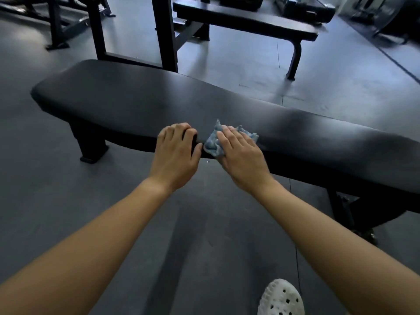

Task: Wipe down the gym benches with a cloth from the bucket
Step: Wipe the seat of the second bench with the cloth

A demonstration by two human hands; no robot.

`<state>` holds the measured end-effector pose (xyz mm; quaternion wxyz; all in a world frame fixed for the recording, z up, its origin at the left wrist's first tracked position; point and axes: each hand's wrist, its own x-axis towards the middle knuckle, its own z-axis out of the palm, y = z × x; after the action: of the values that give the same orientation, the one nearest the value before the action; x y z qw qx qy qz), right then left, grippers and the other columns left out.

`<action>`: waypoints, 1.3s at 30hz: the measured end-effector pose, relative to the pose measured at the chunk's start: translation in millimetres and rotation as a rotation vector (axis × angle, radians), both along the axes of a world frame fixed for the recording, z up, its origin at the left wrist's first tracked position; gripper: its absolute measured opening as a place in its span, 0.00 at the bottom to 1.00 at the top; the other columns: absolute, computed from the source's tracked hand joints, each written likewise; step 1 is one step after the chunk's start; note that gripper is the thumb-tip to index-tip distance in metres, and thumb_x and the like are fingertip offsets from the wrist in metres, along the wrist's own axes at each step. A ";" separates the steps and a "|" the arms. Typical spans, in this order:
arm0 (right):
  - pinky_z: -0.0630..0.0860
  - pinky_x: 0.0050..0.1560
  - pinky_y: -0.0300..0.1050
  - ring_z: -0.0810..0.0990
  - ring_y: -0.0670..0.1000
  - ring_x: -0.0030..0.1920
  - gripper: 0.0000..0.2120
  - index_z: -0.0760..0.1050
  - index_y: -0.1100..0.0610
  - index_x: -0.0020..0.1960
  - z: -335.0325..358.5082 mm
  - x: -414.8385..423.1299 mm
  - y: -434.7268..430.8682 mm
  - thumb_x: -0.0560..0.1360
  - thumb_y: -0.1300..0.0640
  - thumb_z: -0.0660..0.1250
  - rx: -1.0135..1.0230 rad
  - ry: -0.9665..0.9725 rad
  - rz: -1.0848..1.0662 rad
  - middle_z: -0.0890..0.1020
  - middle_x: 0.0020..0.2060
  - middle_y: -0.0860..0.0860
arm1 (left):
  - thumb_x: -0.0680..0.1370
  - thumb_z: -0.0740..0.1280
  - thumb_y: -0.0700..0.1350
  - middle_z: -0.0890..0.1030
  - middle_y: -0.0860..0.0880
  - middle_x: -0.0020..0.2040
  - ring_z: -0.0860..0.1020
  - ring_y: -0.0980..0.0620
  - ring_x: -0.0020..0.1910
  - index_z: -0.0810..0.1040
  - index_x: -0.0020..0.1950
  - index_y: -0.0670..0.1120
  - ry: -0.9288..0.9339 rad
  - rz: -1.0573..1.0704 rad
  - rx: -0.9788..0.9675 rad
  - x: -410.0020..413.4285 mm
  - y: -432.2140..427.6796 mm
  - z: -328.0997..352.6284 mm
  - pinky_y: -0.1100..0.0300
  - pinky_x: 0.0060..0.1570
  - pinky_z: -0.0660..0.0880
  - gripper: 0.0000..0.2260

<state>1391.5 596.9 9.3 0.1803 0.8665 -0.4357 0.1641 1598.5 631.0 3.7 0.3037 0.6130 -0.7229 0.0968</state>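
A long black padded gym bench (pixel 136 98) runs across the view from upper left to lower right. My right hand (pixel 241 155) presses a crumpled blue cloth (pixel 213 144) against the bench's near edge, fingers spread over it. My left hand (pixel 176 153) sits just left of the cloth, its fingers curled over the same near edge of the pad. The two hands are a few centimetres apart. No bucket is in view.
A second flat black bench (pixel 245 21) stands behind, at the upper middle. Black rack uprights (pixel 164 32) rise right behind the near bench. More dark equipment lines the far left and right. The floor is grey rubber; my white perforated shoe (pixel 280 298) shows at the bottom.
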 end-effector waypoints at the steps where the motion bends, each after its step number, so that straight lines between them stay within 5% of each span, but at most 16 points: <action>1: 0.64 0.76 0.55 0.67 0.57 0.76 0.26 0.67 0.60 0.75 5.0 -9.5 -1.3 0.83 0.47 0.59 -0.003 0.022 0.018 0.70 0.75 0.57 | 0.82 0.62 0.49 0.75 0.45 0.64 0.72 0.42 0.65 0.75 0.62 0.45 -0.042 -0.025 0.001 5.8 0.7 -0.2 0.46 0.70 0.65 0.13; 10: 0.65 0.74 0.59 0.72 0.61 0.72 0.21 0.74 0.62 0.68 -6.7 47.9 15.5 0.84 0.50 0.53 -0.004 -0.323 -0.377 0.76 0.69 0.61 | 0.81 0.63 0.48 0.74 0.45 0.67 0.72 0.42 0.68 0.74 0.68 0.46 -0.144 -0.069 0.099 60.6 19.4 17.3 0.45 0.72 0.65 0.16; 16: 0.59 0.78 0.57 0.62 0.60 0.78 0.27 0.62 0.60 0.78 -2.3 123.7 13.4 0.82 0.50 0.60 0.064 -0.016 -0.083 0.66 0.77 0.58 | 0.79 0.66 0.47 0.71 0.42 0.73 0.67 0.40 0.75 0.70 0.74 0.45 -0.153 0.087 0.188 110.0 38.2 16.8 0.39 0.76 0.61 0.23; 21: 0.60 0.78 0.54 0.62 0.57 0.78 0.31 0.60 0.58 0.80 11.6 105.5 -0.7 0.80 0.52 0.65 0.054 0.128 0.099 0.64 0.78 0.56 | 0.79 0.64 0.46 0.72 0.43 0.72 0.67 0.40 0.74 0.70 0.73 0.44 -0.143 0.109 0.229 104.9 35.8 21.5 0.39 0.75 0.62 0.22; 28: 0.59 0.78 0.56 0.65 0.59 0.76 0.26 0.65 0.60 0.76 -4.2 25.2 12.5 0.81 0.50 0.62 -0.027 -0.030 -0.084 0.68 0.75 0.58 | 0.77 0.64 0.42 0.74 0.42 0.68 0.70 0.37 0.71 0.73 0.68 0.42 -0.128 0.150 0.198 99.1 34.4 16.0 0.39 0.72 0.65 0.19; 33: 0.59 0.76 0.58 0.67 0.60 0.75 0.24 0.68 0.61 0.73 -14.9 50.9 16.8 0.81 0.49 0.59 -0.031 -0.171 -0.256 0.71 0.73 0.60 | 0.76 0.63 0.42 0.74 0.42 0.67 0.69 0.37 0.70 0.72 0.66 0.41 -0.136 0.181 0.183 93.3 29.6 8.5 0.39 0.72 0.64 0.18; 39: 0.60 0.77 0.59 0.62 0.60 0.78 0.29 0.62 0.61 0.78 -7.0 79.5 10.2 0.81 0.50 0.63 0.015 -0.012 -0.072 0.66 0.77 0.59 | 0.78 0.62 0.43 0.73 0.38 0.64 0.69 0.33 0.68 0.71 0.63 0.40 -0.149 0.263 0.206 75.4 25.8 10.7 0.39 0.73 0.64 0.15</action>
<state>1471.1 607.1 2.3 0.1769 0.8506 -0.4689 0.1593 1673.9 656.8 14.4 0.1698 0.7214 -0.6629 0.1062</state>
